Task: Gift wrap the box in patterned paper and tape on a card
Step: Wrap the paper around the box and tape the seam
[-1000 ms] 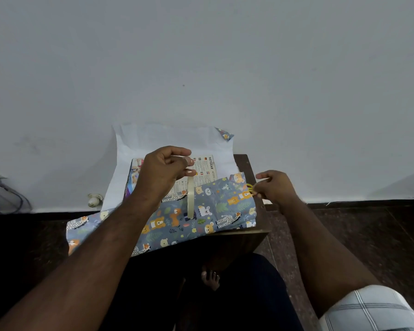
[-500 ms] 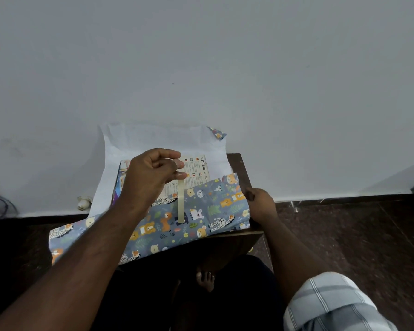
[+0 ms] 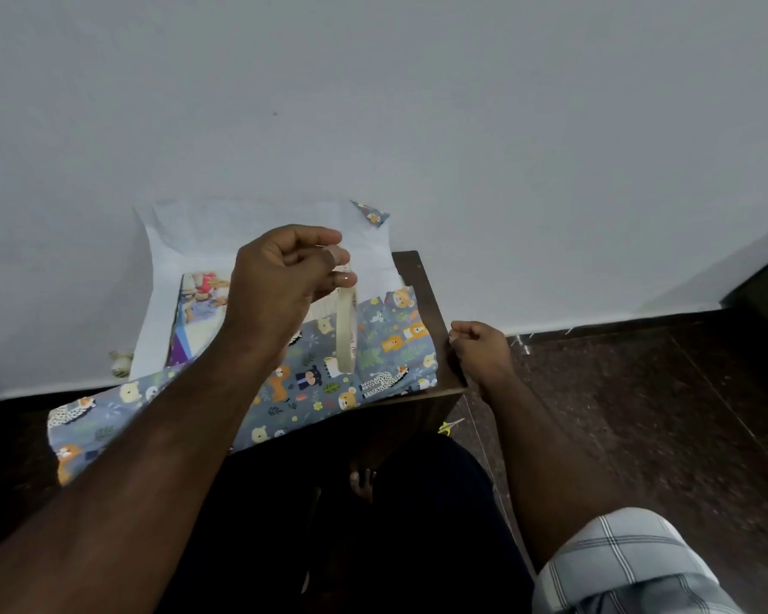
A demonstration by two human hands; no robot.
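No legible text, label, brand or number appears. The box shows only coloured pictures on its exposed face, its print too blurred to read. The patterned paper carries cartoon animals and leaves, without words. The strip of tape is unmarked.

Person's going with bare forearms, wearing a grey-and-white plaid short sleeve on the right arm, dark trousers, and sitting barefoot.
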